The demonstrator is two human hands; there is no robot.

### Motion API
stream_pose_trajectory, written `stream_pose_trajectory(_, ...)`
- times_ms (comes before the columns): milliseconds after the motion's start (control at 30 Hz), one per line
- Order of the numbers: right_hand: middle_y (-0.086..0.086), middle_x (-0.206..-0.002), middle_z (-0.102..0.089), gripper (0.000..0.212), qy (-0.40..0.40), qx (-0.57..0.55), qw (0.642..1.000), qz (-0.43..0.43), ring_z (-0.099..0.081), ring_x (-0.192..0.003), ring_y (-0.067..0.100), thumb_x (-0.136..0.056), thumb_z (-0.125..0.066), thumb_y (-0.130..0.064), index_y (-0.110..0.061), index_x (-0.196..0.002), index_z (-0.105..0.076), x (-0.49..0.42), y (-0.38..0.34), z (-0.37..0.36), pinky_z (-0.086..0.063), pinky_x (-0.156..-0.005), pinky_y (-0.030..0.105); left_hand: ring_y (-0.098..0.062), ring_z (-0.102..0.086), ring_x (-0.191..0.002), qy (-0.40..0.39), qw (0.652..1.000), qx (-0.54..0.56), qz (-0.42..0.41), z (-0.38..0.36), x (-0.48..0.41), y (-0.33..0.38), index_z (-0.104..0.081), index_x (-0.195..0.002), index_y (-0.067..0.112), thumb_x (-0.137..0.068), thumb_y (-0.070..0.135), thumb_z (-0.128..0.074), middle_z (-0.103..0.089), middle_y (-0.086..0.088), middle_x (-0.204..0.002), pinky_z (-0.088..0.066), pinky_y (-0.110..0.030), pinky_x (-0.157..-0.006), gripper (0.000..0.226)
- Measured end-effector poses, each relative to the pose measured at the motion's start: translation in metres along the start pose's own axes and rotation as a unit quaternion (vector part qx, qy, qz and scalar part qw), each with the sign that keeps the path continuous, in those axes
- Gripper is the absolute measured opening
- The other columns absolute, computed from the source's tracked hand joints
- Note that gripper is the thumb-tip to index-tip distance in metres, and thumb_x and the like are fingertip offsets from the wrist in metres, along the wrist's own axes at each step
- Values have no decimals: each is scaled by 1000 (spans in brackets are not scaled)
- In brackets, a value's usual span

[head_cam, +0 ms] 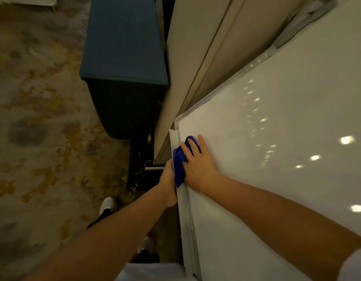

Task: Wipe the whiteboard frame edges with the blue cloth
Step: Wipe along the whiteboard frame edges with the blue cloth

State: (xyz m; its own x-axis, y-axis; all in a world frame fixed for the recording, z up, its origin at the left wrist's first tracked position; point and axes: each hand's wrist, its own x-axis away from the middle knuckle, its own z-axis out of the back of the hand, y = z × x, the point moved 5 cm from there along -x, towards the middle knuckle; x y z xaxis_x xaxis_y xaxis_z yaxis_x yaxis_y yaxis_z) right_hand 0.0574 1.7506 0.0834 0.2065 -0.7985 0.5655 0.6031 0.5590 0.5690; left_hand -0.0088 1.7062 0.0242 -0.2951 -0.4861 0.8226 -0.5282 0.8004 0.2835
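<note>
My right hand is flat against the whiteboard, fingers spread and only loosely curled, pressing the blue cloth onto the frame edge near the board's corner. The cloth is bunched up, part of it under my fingers and palm, part of it spilling over the pale strip of the frame and hanging just past it. My left hand sits on the outer side of that same frame, right beside the cloth and touching it; its fingers are tucked behind the edge, so I cannot tell how far they are closed or whether they grip the frame or the cloth. Both my forearms reach in from below. The board's glossy white surface carries bright spots of reflected light. Past the frame edge there is a beige wall panel, a blue upholstered seat, and patterned carpet below, with my white shoes visible on it.
</note>
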Motion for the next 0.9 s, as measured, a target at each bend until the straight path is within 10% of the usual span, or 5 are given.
stream_pose_trajectory(233, 19, -162, 22, 85, -56, -46, 996, -45, 28, -144, 46, -96, -23, -64, -11, -144, 23, -12, -6, -3, 31, -102, 64, -37, -60, -104, -67, 988, -102, 93, -22, -41, 106, -62, -116, 11, -81, 83, -29, -67, -16, -115, -50, -48, -73, 87)
stream_pose_trajectory(400, 15, -164, 19, 70, -22, -77, 991, -107, 23, -148, 40, -100, -19, -52, -18, -157, 3, -96, 46, 34, 24, -108, 63, -36, -57, -116, -85, 982, -108, 131, -19, -67, 137, -51, -138, 9, -81, 82, -32, -61, -17, -130, -46, -52, -101, 95)
stream_pose_trajectory(733, 14, -165, 14, 74, -16, -89, 995, -52, 20, -149, 41, -98, -31, -53, -20, -157, 0, -94, 58, 39, 25, -110, 63, -35, -55, -121, -81, 979, -146, 121, -50, -95, 175, -55, -137, 14, -81, 83, -29, -59, -16, -137, -47, -45, -91, 92)
stream_pose_trajectory(900, 14, -165, 17, 76, 31, -115, 976, -180, 20, -149, 40, -97, -35, -50, -18, -158, -4, -60, 123, 55, 14, -114, 63, -31, -63, -107, -93, 968, -229, -31, -87, -104, 187, -66, -114, 18, -93, 59, -46, -75, -6, -97, -59, -42, -86, 50)
